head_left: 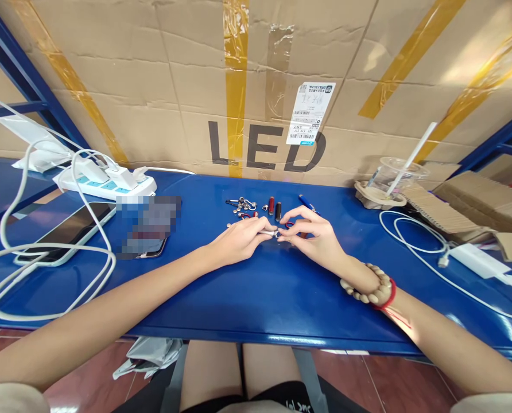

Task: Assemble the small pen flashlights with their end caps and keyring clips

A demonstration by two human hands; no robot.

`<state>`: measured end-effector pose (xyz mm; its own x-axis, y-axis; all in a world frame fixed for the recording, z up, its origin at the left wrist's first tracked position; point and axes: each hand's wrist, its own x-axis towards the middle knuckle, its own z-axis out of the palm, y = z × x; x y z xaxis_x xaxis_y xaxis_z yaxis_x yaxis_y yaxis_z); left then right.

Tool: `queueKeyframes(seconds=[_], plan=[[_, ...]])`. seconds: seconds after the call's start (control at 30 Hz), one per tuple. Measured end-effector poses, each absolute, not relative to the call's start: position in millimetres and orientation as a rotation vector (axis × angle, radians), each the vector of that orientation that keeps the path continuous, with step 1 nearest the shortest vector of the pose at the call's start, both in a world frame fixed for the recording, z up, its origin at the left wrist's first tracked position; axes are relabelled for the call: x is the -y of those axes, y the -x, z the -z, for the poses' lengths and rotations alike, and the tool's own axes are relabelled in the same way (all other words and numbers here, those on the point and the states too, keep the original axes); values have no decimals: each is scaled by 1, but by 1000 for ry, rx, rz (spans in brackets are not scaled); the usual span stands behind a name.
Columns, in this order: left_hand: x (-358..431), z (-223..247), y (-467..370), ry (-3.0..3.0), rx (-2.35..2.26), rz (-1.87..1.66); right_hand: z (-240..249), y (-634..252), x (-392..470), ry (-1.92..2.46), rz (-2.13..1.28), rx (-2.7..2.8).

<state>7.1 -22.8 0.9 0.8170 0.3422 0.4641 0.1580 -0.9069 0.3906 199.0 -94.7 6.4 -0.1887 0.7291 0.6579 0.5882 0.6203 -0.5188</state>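
Observation:
Over the middle of the blue table, my left hand [241,240] is closed in a pinch on a small silver cylinder [270,232]. Its other end, partly hidden by fingers, meets a small round metal piece [277,234] pinched between the fingertips of my right hand [314,236]. Just beyond the hands lie a red cylinder [271,205] and a black cylinder [278,211], side by side. A blue cylinder [306,202] rests behind my right hand. Several small metal parts [244,204], some with clips, are scattered behind my left hand.
On the left, white cables [109,241] loop around a power strip [109,186] and a phone [75,229]; a blurred dark device [152,226] lies nearby. To the right are a plastic cup [394,175], a white charger [477,259] and an opened cardboard box [475,201]. A large carton [174,86] stands behind.

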Motion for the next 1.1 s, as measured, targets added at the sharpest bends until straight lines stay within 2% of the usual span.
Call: queueKeyframes(seconds=[0.37, 0.8, 1.1], plan=[[21, 2, -7, -2833, -324, -851, -4, -193, 99, 1152, -225, 1854], [22, 3, -9, -2770, -364, -930, -8, -188, 98, 1221, -462, 1733], [22, 4, -13, -2736, -453, -947, -4, -190, 93, 1251, -343, 1640]])
